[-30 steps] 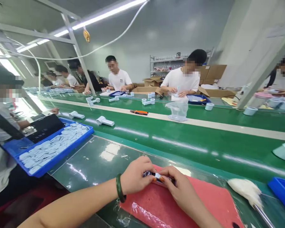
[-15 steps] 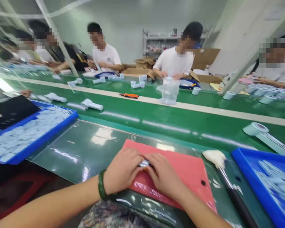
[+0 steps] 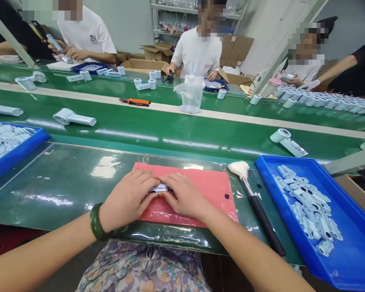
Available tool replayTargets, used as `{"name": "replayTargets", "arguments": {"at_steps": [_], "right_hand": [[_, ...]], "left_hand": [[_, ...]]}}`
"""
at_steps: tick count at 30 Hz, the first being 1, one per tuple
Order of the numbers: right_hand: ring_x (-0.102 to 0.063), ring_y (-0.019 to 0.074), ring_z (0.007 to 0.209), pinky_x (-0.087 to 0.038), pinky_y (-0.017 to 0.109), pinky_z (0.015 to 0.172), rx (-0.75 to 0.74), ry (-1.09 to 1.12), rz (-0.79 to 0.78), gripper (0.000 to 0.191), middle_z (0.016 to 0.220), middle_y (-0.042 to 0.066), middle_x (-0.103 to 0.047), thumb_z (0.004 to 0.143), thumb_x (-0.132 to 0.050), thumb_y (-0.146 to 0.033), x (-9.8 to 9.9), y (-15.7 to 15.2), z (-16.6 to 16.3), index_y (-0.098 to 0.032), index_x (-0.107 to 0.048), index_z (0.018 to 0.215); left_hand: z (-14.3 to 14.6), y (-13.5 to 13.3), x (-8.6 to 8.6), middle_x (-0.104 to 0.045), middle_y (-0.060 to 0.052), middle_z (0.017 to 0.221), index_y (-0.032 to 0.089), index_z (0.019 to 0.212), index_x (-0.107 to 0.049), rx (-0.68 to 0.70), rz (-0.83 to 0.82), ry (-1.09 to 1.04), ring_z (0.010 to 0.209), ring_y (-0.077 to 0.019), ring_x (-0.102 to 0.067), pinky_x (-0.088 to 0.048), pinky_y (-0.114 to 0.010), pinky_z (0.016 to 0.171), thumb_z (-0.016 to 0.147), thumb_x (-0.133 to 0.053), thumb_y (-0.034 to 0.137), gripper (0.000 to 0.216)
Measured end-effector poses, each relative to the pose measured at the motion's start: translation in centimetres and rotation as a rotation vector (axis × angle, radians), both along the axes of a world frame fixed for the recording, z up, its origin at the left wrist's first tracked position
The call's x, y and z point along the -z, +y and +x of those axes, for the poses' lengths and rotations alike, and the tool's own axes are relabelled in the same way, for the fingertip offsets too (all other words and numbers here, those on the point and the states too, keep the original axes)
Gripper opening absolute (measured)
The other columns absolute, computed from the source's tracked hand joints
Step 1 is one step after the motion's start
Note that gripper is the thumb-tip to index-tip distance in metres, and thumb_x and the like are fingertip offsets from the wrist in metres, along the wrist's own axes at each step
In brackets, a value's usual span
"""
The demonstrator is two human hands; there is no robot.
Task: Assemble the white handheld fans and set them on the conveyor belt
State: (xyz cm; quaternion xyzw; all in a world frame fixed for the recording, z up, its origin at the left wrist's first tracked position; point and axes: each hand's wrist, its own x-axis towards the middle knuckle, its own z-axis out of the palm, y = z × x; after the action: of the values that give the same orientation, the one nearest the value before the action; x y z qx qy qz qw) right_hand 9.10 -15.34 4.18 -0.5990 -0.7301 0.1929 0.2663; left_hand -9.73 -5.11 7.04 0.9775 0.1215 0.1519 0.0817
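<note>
Both my hands meet over a red mat [image 3: 205, 188] on the green worktable. My left hand [image 3: 129, 192], with a green bangle on the wrist, curls around one end of a small shiny silvery part [image 3: 160, 188]. At the other end my right hand [image 3: 182, 192] grips the same part, thumb and fingers closed on it. Most of the part is hidden under my fingers, so its exact kind does not show. To the right of the mat lies a black-handled hammer [image 3: 261, 217] whose head is wrapped in white material.
A blue tray [image 3: 348, 243] of pale blue pieces stands at right, another blue tray [image 3: 42, 136] at left. Orange-handled pliers [image 3: 136, 102], a plastic bag [image 3: 188, 97] and pale blue handled housings [image 3: 74, 117] rest beyond on the green line. Co-workers [image 3: 197, 52] sit across.
My view has swung right and down, bringing more of the right-hand tray into sight. My hands stay closed on the silvery part over the mat.
</note>
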Motion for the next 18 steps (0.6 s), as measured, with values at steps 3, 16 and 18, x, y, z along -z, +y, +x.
{"name": "replayTargets", "arguments": {"at_steps": [3, 16, 18], "right_hand": [[-0.056, 0.0258, 0.118, -0.046, 0.045, 0.106, -0.006, 0.045, -0.002, 0.036, 0.132, 0.009, -0.064, 0.099, -0.058, -0.016, -0.17, 0.04, 0.19, -0.016, -0.057, 0.135], [-0.059, 0.0249, 0.113, -0.048, 0.044, 0.103, 0.039, 0.098, -0.088, 0.032, 0.123, 0.008, -0.068, 0.095, -0.062, -0.014, -0.64, 0.63, -0.19, -0.017, -0.064, 0.127], [-0.056, 0.0251, 0.123, -0.046, 0.044, 0.109, 0.052, 0.118, -0.061, 0.038, 0.134, 0.009, -0.064, 0.095, -0.065, -0.018, -0.6, 0.11, -0.09, -0.018, -0.061, 0.134]], "left_hand": [[-0.12, 0.3, -0.51, -0.068, -0.008, 0.112, 0.018, 0.113, -0.063, 0.022, -0.019, 0.03, 0.108, -0.0279, -0.06, -0.049, -0.047, 0.099, 0.098, -0.05, 0.027, 0.021], [0.11, -0.39, -0.37, -0.067, -0.003, 0.11, 0.023, 0.117, -0.059, -0.108, -0.198, 0.016, 0.102, -0.0238, -0.061, -0.049, -0.041, 0.09, 0.1, -0.043, 0.026, 0.024], [0.01, -0.38, -0.56, -0.066, -0.004, 0.109, 0.024, 0.115, -0.061, -0.068, -0.093, 0.034, 0.102, -0.0263, -0.06, -0.048, -0.043, 0.089, 0.096, -0.048, 0.027, 0.023]]}}
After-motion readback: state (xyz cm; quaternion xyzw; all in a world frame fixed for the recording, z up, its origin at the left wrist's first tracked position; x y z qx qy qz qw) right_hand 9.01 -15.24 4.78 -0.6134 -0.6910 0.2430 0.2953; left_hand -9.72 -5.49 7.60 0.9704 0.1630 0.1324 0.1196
